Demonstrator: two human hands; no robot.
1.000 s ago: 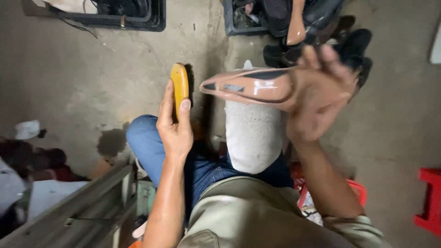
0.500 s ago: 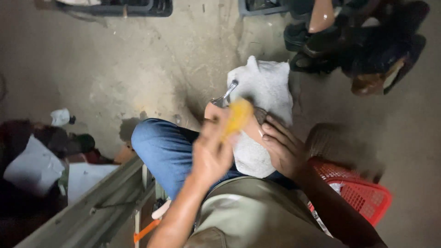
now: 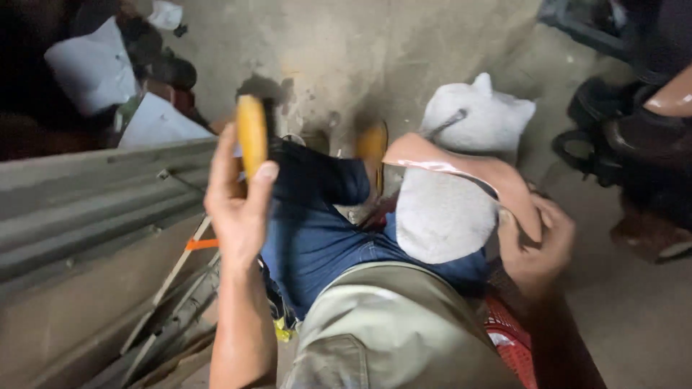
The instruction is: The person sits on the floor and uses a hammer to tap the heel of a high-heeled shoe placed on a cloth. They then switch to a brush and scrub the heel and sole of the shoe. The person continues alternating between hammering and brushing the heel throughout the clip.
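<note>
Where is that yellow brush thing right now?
In the head view the yellow-handled tool is upper left of centre, held upright in the left hand, above the blue-jeaned knee.

Honestly we can't spot any real packages, labels, signs or screens here. Closest thing we've got is some white paper sheets [image 3: 155, 122] lying loose on the floor at the top left, too blurry to tell more.

Glossy pink shoe [image 3: 461, 169], white cloth [image 3: 443, 216], rough concrete floor [image 3: 375, 57]

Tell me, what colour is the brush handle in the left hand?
Yellow-orange; the brush handle shows in the head view, gripped by the left hand.
</note>
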